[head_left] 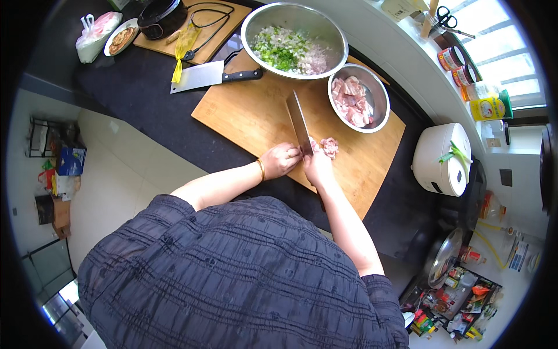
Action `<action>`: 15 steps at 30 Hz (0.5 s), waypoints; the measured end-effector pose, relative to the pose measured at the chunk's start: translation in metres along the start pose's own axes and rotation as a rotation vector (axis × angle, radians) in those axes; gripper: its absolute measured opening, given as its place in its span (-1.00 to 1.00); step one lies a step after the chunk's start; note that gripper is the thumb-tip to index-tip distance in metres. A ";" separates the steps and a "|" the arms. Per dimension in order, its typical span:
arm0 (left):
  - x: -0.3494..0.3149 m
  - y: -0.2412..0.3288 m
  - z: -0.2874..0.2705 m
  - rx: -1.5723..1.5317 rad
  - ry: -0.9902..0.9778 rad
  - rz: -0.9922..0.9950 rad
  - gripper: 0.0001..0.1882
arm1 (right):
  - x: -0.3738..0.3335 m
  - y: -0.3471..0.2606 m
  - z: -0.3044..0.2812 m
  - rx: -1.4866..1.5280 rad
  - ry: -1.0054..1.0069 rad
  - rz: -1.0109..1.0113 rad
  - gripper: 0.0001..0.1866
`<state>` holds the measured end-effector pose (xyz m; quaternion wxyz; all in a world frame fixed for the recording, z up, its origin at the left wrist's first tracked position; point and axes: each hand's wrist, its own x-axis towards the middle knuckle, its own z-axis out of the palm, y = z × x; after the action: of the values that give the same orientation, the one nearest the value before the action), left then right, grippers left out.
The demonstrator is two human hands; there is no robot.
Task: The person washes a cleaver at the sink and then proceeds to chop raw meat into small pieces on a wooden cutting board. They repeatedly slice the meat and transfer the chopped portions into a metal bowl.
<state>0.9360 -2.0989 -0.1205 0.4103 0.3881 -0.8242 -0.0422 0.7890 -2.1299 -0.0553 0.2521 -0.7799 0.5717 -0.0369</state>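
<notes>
My right hand grips a kitchen knife, its blade pointing away from me over the wooden cutting board. Left of the blade, close to its handle end, my left hand rests at the board's near edge with fingers curled; what they hold is hidden. A small pile of diced raw meat lies on the board just right of the knife. Larger pieces of raw meat fill part of a small steel bowl beyond it. A big steel bowl holds chopped green onion and pale minced bits.
A cleaver lies flat left of the board, beside a yellow plastic bag. Behind it, a second board carries a black pot and a cable. A white rice cooker with green onion on its lid stands right.
</notes>
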 end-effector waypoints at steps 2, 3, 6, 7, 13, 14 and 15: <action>-0.001 0.003 -0.002 0.001 -0.003 -0.026 -0.81 | -0.013 0.017 -0.002 0.089 -0.030 0.065 -0.71; -0.003 0.004 -0.002 0.003 -0.001 -0.046 -0.81 | -0.019 0.023 -0.006 0.080 -0.028 0.114 -0.73; -0.002 0.004 -0.003 -0.009 0.062 -0.039 -0.80 | -0.037 0.026 -0.020 0.041 0.006 0.142 -0.73; -0.003 0.004 -0.005 -0.008 0.068 -0.046 -0.79 | -0.044 0.020 -0.029 0.019 0.035 0.062 -0.73; -0.005 0.002 -0.007 -0.006 0.047 -0.023 -0.77 | -0.069 0.022 -0.016 0.002 0.050 -0.036 -0.75; -0.006 0.002 -0.006 -0.005 0.039 -0.028 -0.77 | -0.070 0.022 -0.014 0.003 0.051 -0.040 -0.75; -0.006 0.002 -0.005 -0.004 0.031 -0.034 -0.77 | -0.071 0.022 -0.012 0.003 0.053 -0.044 -0.75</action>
<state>0.9407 -2.0923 -0.1206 0.4229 0.4021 -0.8109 -0.0446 0.7415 -2.0739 -0.0377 0.2373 -0.7905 0.5610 -0.0640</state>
